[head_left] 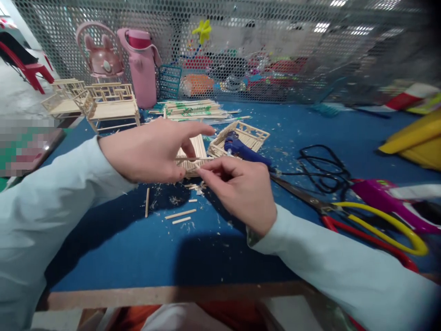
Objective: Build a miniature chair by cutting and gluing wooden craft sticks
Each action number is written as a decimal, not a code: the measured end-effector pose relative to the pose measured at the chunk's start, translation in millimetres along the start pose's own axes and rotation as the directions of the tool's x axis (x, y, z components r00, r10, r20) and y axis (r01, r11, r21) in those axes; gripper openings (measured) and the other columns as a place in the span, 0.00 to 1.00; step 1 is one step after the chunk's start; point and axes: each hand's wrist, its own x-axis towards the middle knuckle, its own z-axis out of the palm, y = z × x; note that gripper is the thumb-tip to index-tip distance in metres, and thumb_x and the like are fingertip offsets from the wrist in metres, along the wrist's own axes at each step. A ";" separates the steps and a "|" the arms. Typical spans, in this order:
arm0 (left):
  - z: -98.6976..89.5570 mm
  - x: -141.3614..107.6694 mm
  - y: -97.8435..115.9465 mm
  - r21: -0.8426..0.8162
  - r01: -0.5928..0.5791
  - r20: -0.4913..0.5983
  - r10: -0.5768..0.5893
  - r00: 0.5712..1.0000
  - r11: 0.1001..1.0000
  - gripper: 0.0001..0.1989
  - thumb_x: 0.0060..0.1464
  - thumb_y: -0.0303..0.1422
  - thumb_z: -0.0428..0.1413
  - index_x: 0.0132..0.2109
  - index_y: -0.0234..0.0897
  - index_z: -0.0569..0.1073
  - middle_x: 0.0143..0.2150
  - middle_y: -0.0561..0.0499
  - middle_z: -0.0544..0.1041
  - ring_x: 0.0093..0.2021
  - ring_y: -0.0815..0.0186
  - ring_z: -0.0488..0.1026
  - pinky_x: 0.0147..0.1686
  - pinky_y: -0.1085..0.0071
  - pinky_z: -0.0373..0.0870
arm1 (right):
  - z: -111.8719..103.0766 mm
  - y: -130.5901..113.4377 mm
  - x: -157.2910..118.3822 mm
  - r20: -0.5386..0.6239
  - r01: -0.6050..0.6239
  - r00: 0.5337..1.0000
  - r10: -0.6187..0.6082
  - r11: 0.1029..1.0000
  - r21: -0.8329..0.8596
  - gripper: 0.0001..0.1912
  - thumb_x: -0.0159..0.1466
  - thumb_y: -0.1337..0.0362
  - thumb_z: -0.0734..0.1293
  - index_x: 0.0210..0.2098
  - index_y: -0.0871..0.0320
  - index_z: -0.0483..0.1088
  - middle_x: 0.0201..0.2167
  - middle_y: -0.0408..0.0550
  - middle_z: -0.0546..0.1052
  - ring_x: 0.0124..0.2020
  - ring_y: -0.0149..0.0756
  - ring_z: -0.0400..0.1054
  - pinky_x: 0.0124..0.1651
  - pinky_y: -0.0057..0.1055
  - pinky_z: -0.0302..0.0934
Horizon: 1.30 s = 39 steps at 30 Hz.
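Observation:
Between my hands, on the blue tabletop (pixel 138 257), is a small frame of pale wooden sticks (pixel 199 146). My left hand (pixel 151 149) lies over its left side, thumb at its front edge and index finger stretched out above it. My right hand (pixel 241 186) pinches at its front right, with thumb and fingertips together on a small stick part. A blue glue gun (pixel 246 149) rests just behind my right hand, its nozzle over a second stick frame (pixel 258 134). Short loose sticks (pixel 180 214) lie in front of my hands.
Two stick-built pieces of furniture (pixel 112 110) stand at the back left near a pink bottle (pixel 143 69). Bundled sticks (pixel 196 109) lie behind. On the right are large scissors (pixel 317 202), a black cable (pixel 320 170) and a purple tool (pixel 386 197). Perforated metal mesh (pixel 275 87) rises behind.

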 end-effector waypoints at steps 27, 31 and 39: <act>10.7 -2.1 6.3 0.222 0.032 -0.103 -0.009 0.995 0.974 0.26 0.50 0.24 0.55 0.58 0.33 0.67 0.32 0.53 0.80 0.35 0.65 0.76 0.40 0.74 0.66 | 1.9 12.8 9.6 -0.050 -0.048 0.996 0.070 0.935 0.352 0.25 0.49 0.76 0.62 0.46 0.54 0.59 0.36 0.43 0.70 0.37 0.31 0.67 0.34 0.29 0.59; 11.0 -0.2 3.7 0.231 0.030 -0.091 -0.009 0.996 0.972 0.27 0.48 0.25 0.56 0.57 0.35 0.67 0.32 0.53 0.80 0.34 0.64 0.77 0.37 0.75 0.66 | 8.0 10.9 13.2 0.090 -0.091 0.994 0.061 0.914 0.396 0.27 0.50 0.76 0.64 0.48 0.55 0.56 0.34 0.41 0.72 0.37 0.31 0.67 0.38 0.31 0.59; 6.9 -2.9 7.3 0.280 -0.028 -0.057 0.045 0.997 0.960 0.23 0.51 0.29 0.54 0.56 0.34 0.68 0.36 0.48 0.81 0.36 0.61 0.77 0.35 0.71 0.68 | 15.0 6.1 15.1 0.149 -0.149 0.985 0.085 0.855 0.497 0.27 0.50 0.73 0.68 0.47 0.56 0.56 0.34 0.41 0.70 0.34 0.31 0.68 0.40 0.33 0.61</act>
